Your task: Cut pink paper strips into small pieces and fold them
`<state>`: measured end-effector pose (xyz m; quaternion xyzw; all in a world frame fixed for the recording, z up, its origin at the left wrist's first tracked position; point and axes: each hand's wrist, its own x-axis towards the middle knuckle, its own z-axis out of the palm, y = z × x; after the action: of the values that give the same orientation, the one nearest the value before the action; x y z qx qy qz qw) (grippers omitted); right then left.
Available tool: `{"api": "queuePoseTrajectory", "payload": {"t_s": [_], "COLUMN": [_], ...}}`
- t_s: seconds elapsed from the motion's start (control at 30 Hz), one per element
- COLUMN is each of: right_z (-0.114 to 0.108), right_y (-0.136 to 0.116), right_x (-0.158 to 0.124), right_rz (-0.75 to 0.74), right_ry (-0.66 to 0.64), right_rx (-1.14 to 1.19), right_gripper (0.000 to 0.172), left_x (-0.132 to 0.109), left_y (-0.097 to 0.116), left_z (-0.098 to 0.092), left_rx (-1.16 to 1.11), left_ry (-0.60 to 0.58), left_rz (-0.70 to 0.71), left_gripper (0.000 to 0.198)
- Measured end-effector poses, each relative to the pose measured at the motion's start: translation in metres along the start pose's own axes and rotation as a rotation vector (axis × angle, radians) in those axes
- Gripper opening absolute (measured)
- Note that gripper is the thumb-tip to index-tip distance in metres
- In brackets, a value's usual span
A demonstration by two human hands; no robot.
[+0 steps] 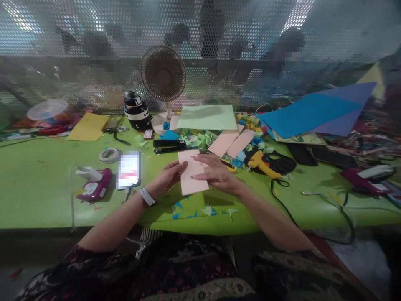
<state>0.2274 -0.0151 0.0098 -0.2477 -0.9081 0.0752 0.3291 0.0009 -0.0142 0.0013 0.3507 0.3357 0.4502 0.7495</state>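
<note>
A pale pink paper strip (191, 184) is held upright over the front middle of the green table. My left hand (169, 176) pinches its left edge, thumb on the near face. My right hand (219, 172) lies along its right side, fingers apart and touching the paper's face. Just beyond are more pink paper strips (240, 143), a black stapler (169, 146) and green paper scraps (203, 139). Part of a yellow cutter (228, 164) shows behind my right hand. Small blue and green snippets (208, 210) lie below the paper.
A lit phone (128, 169), a roll of tape (108, 155) and a purple power strip (95, 188) lie left. Behind stand a fan (163, 73) and a black bottle (137, 113). A yellow glue gun (263, 165) with its cord and large blue sheets (300, 115) are right.
</note>
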Motion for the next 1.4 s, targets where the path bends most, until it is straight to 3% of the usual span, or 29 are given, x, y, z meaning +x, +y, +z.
{"api": "queuePoseTrajectory", "payload": {"t_s": [0.17,0.27,0.4,0.6,0.87,1.0,1.13,1.4], "right_z": [0.002,0.007,0.017,0.024,0.023,0.023,0.021,0.022], "right_y": [-0.005,-0.008,-0.011,-0.013,-0.015,-0.015,-0.016,-0.012], "right_x": [0.002,0.004,0.006,0.01,0.01,0.01,0.011,0.008], "right_rz": [0.069,0.204,0.444,0.616,0.675,0.67,0.634,0.565], "right_ry": [0.001,0.075,0.28,0.251,0.285,0.271,0.276,0.254], "right_rx": [0.021,0.068,0.2,0.495,0.39,0.351,0.292,0.241], "right_gripper": [0.024,0.016,0.027,0.036,0.038,0.039,0.038,0.034], "left_x": [0.001,0.0,-0.001,-0.002,0.0,-0.002,-0.004,-0.003], "left_y": [-0.005,-0.007,-0.008,-0.01,-0.021,-0.02,-0.016,-0.023], "left_z": [-0.001,-0.002,-0.001,0.001,-0.001,0.0,0.004,0.004], "left_rx": [0.011,0.022,0.033,0.034,0.011,-0.051,-0.088,0.01], "left_ry": [-0.019,-0.046,-0.072,-0.083,-0.174,-0.16,-0.185,-0.109], "left_rz": [-0.037,-0.009,0.017,0.041,0.093,0.046,0.033,0.081], "left_gripper": [0.033,0.031,0.028,0.038,0.044,0.038,0.048,0.039]}}
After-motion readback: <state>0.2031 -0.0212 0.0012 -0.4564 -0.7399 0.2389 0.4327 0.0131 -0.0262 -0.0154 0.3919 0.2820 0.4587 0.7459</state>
